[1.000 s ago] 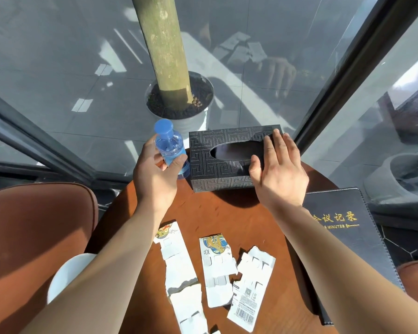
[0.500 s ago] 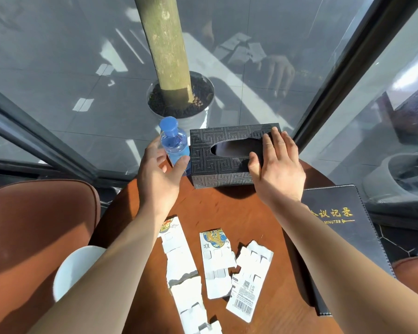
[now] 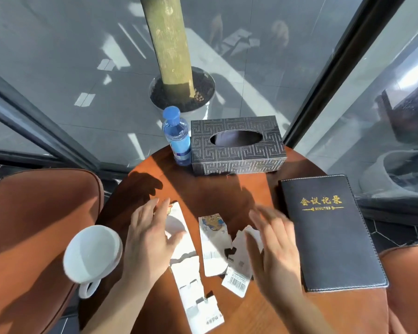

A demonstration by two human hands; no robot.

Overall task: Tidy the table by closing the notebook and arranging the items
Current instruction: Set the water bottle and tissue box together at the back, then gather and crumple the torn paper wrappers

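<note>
Round wooden table (image 3: 227,191), sunlit, beside glass walls. Closed black notebook (image 3: 328,239) lies flat at table's right side; gold Chinese characters on cover with "MINUTES" beneath. Patterned tissue box (image 3: 237,153) at far edge, blue-capped water bottle (image 3: 177,138) touching its left end, label unreadable. White mug (image 3: 92,255) on the orange seat left of the table. Torn white cardboard packaging pieces (image 3: 214,249) scattered centre-front; one shows a barcode. Left hand (image 3: 150,239) open, fingers spread, over the leftmost piece. Right hand (image 3: 275,249) open, motion-blurred, above the rightmost piece, gripping nothing.
</note>
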